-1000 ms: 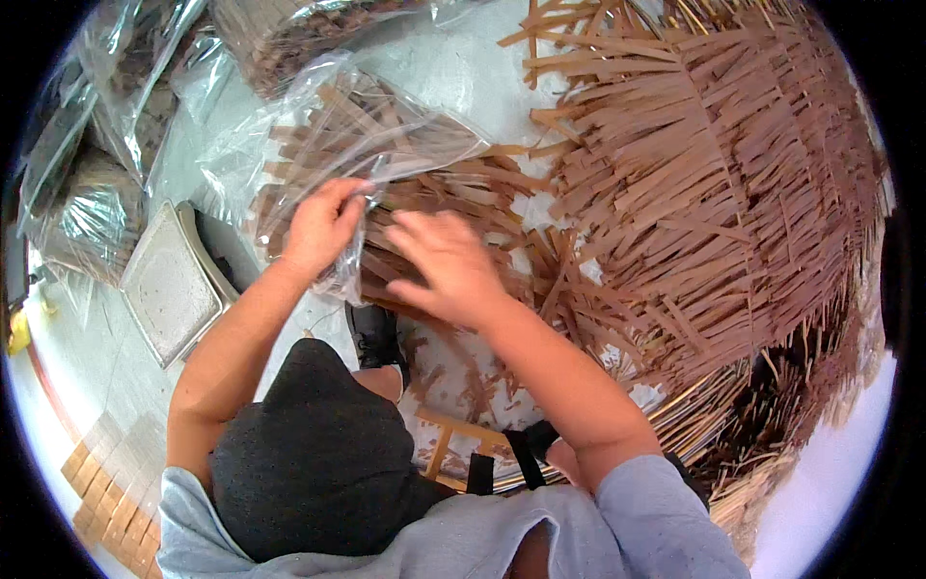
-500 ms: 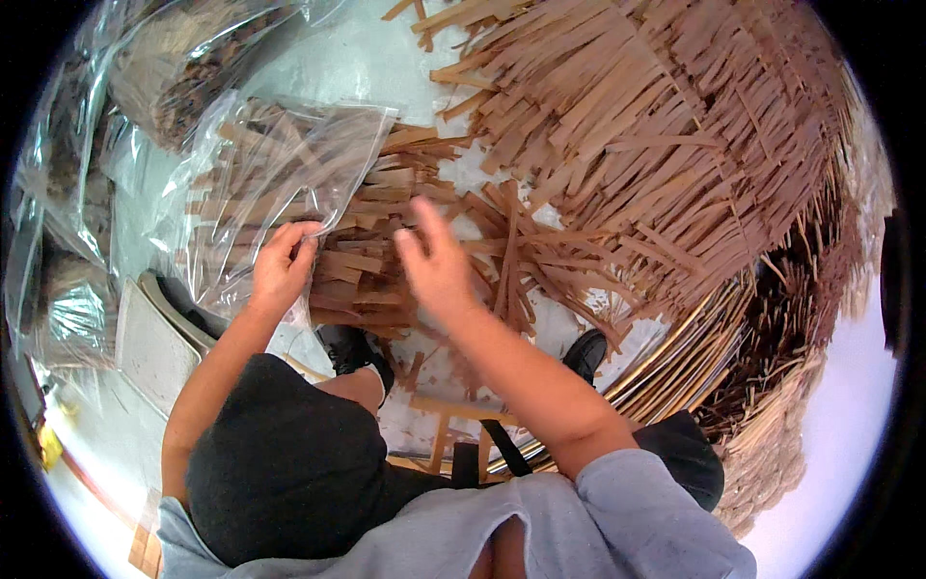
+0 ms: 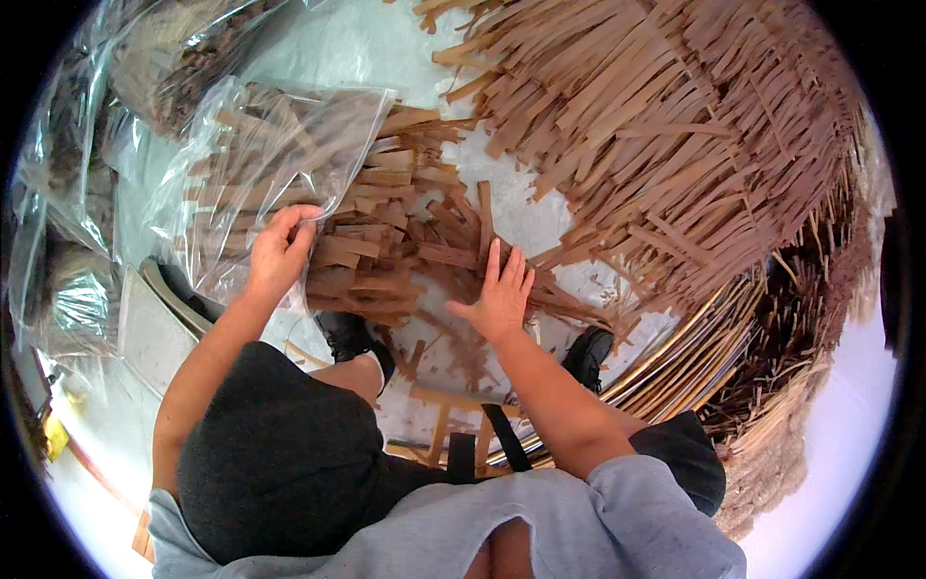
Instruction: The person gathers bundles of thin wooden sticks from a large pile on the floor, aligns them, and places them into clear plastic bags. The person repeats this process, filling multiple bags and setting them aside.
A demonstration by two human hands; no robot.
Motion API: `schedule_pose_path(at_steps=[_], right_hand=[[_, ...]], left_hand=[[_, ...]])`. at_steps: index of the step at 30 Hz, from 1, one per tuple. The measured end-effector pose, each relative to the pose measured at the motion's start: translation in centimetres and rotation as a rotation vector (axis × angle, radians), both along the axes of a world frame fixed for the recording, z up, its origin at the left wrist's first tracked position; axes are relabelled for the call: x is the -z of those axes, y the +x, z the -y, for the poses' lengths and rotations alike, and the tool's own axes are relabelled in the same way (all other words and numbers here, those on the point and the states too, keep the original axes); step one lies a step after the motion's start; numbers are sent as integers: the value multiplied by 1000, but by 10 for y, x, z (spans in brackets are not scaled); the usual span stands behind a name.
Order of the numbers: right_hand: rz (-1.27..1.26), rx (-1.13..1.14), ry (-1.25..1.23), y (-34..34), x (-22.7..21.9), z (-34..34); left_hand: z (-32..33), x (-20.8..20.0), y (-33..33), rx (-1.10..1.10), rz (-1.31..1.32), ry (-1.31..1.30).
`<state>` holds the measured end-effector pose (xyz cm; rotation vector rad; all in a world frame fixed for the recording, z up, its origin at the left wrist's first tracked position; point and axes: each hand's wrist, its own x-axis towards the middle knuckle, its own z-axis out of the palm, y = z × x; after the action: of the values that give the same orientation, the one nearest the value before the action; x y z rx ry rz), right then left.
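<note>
My left hand [image 3: 280, 255] pinches the open edge of a clear plastic bag [image 3: 359, 121]. Flat brown strips show through the bag, and more strips [image 3: 371, 214] stick out past its mouth on the right. My right hand [image 3: 500, 297] lies with fingers spread over a loose tangle of brown strips [image 3: 453, 241] beside the bag. Nothing is gripped in that hand; its fingertips appear to touch the strips. How far the strips reach inside the bag is partly hidden by glare.
Large thatch-like panels of brown strips [image 3: 627, 125] fill the far right. Along their near edge runs a bundle of thin rods [image 3: 685, 352]. Other filled plastic bags [image 3: 178, 63] lie far left. My shoes [image 3: 588, 357] and a wooden frame [image 3: 439, 439] are close in front.
My right hand has moved rightward and nearer, with its fingers now spread. The loose strips beside the bag have shifted closer together toward the bag's mouth. My left hand keeps its hold.
</note>
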<state>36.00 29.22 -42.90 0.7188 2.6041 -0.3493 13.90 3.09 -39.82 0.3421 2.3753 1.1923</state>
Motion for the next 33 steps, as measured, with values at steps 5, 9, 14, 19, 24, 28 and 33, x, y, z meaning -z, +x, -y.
schedule_pose_path(at_steps=[5, 9, 14, 19, 24, 28, 33], right_hand=[[-67, -42, -76, -1, 14, -26], [-69, 49, -84, -1, 20, -72], [-28, 139, -26, 4, -9, -103], [-90, 188, -24, 2, -69, -111], [-202, 123, -187, -49, -117, -67], [-151, -227, -220, -110, -115, -13], [-88, -467, -300, -175, -98, 13]], left_hand=[[5, 4, -1, 6, -16, 28], [13, 16, -5, -69, 197, 79], [8, 8, -12, -155, 390, 246], [7, -10, -18, -229, 464, 280], [5, -35, -25, -318, 611, 457], [9, -59, -34, -343, 541, 669], [4, -81, -29, 77, 298, 536]])
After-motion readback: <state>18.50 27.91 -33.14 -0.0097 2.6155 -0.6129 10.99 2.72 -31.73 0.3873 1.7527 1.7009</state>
